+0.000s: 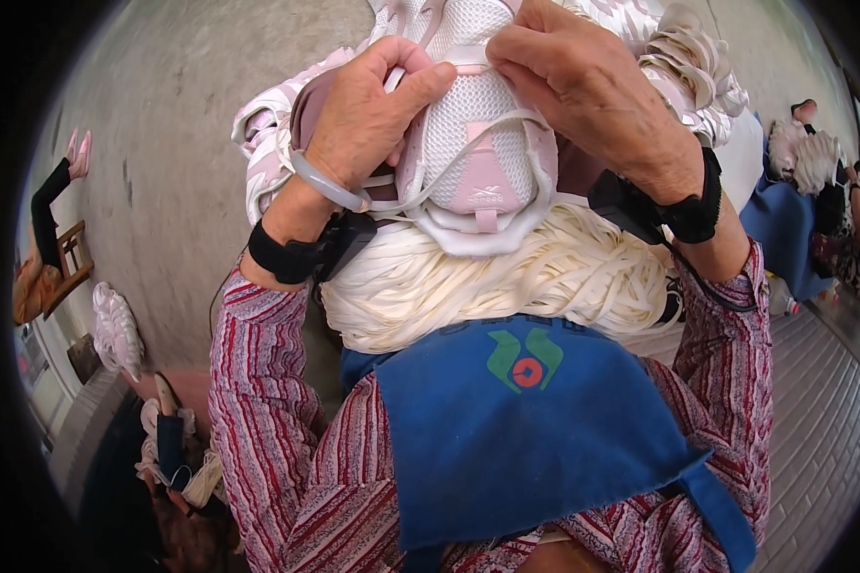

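Note:
A white and pink mesh shoe upper point(484, 183) lies in front of me, its padded tongue end toward my body. My left hand point(365, 119) is closed on its left edge, thumb pressed near the lace row. Across the upper, my right hand point(583, 91) is closed in a pinch at the right end of the flat white shoelace point(467, 55); its fingertips are partly hidden. A loose lace strand curves over the tongue from below the right hand toward my left wrist. Beneath the tongue, a thick bundle of cream laces point(497, 277) lies across my lap, above my blue apron point(526, 430).
More white and pink shoe uppers point(693, 67) are heaped around and beyond the one in hand. Concrete floor point(162, 191) stretches to the left, with a bunch of uppers point(117, 329) on it. Other people sit at both sides, one beside a blue cloth point(779, 234) at right.

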A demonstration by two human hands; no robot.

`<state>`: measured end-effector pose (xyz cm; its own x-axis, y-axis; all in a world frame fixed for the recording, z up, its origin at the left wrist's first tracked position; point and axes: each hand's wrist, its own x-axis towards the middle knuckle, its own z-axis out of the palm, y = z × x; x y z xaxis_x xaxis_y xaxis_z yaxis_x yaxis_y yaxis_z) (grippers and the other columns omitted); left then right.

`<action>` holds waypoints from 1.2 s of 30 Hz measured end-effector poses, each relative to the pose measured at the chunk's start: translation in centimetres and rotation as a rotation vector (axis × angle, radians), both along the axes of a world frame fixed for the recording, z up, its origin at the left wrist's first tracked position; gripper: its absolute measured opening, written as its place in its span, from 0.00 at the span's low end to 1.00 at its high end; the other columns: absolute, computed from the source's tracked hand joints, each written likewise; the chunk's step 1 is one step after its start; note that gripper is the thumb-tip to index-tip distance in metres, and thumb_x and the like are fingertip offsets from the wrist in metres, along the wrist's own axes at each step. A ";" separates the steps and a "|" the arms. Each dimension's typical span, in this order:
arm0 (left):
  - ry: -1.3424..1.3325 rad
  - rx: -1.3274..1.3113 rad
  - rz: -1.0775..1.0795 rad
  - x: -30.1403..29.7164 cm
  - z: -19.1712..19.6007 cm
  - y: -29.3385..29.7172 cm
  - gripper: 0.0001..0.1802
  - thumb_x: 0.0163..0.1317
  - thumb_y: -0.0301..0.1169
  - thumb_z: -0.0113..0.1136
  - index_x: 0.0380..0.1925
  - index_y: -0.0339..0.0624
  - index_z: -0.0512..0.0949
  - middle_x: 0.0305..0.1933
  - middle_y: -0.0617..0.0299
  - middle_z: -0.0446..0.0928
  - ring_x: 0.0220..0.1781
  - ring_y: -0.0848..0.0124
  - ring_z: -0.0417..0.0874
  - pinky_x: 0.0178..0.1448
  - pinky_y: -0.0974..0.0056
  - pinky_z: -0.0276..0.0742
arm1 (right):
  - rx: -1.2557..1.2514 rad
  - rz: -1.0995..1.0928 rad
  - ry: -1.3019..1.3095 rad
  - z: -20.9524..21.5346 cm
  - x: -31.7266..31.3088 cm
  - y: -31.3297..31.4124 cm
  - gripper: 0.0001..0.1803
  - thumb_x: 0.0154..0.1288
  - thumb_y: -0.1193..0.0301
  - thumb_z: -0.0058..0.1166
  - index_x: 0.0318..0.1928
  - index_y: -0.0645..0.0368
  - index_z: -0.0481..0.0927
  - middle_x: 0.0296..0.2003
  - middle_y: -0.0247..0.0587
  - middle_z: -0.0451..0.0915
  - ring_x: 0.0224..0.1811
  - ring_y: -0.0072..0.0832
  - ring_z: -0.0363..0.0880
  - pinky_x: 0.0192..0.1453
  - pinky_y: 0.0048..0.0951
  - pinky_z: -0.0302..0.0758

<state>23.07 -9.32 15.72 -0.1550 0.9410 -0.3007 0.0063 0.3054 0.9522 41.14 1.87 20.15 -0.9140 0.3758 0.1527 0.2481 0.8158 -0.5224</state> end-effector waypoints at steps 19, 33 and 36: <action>0.056 0.025 -0.014 0.3 0.2 0.0 0.13 0.57 0.35 0.67 0.32 0.43 0.72 0.18 0.73 0.70 0.10 0.87 0.61 0.11 0.78 0.53 | -0.632 -0.342 -0.013 -1.0 0.3 -0.9 0.09 0.66 0.69 0.55 0.36 0.64 0.78 0.22 0.26 0.71 0.23 0.13 0.66 0.25 0.18 0.65; 0.381 0.380 -0.054 1.1 -0.7 0.6 0.09 0.61 0.28 0.64 0.40 0.40 0.77 0.31 0.72 0.74 0.33 0.83 0.70 0.39 0.77 0.68 | -0.232 -0.252 0.034 -0.2 0.4 -1.3 0.07 0.62 0.72 0.58 0.35 0.65 0.78 0.28 0.40 0.74 0.29 0.28 0.73 0.35 0.27 0.71; 0.396 0.370 -0.100 0.8 -0.5 0.7 0.08 0.62 0.27 0.62 0.41 0.39 0.77 0.34 0.70 0.76 0.36 0.82 0.73 0.42 0.76 0.70 | -0.118 -0.247 0.127 -1.7 0.5 -0.9 0.07 0.62 0.72 0.58 0.35 0.64 0.78 0.27 0.40 0.73 0.28 0.28 0.72 0.34 0.29 0.70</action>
